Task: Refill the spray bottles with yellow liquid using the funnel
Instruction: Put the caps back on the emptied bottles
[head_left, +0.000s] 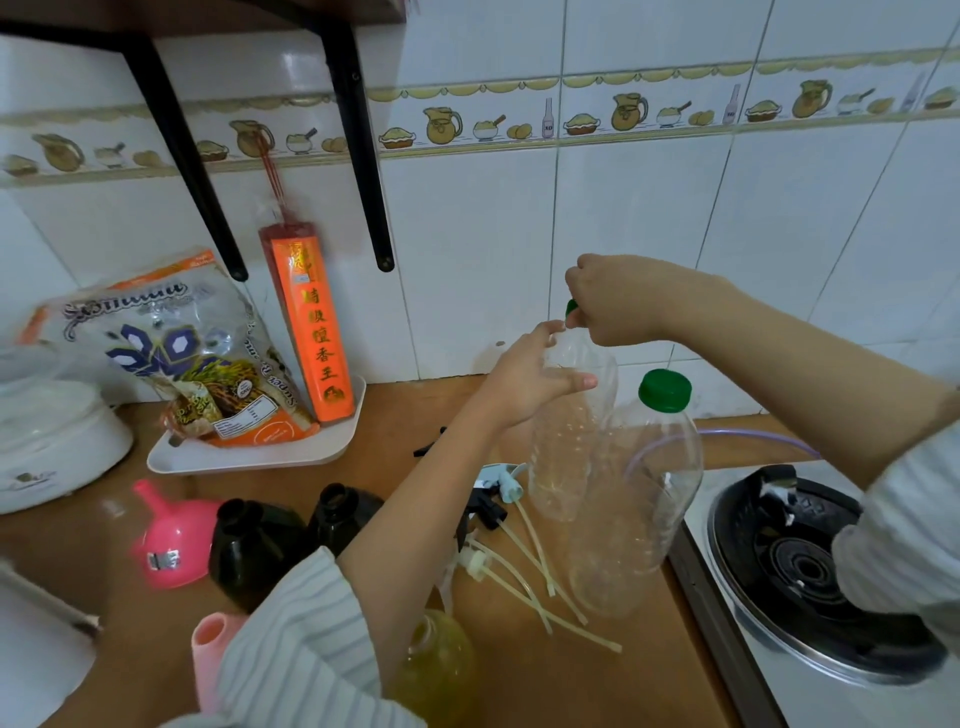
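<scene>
A: Why is the gas stove (810, 566) so close to all this?
B: It just shares the brown wooden counter (519, 691); the work sits left of it. The tall clear plastic bottle with the green cap (644, 499) stands capped beside it, waiting, I'd say.
A: And the one in the air?
B: The left hand (530, 379) wraps the shoulder of a smaller clear empty plastic bottle (566, 441) to steady it, while the right hand (618, 301) pinches its small green cap (572, 307) just off the neck.
A: The spray bottles?
B: Two dark round bottles (254, 545) stand open near the left forearm, the pink plastic funnel (171, 540) lying beside them, trigger heads with pale dip tubes (524, 566) loose on the counter.
A: Yellow liquid?
B: A rounded bottle of it (441, 660) is half hidden under the left sleeve; its top I can't make out
</scene>
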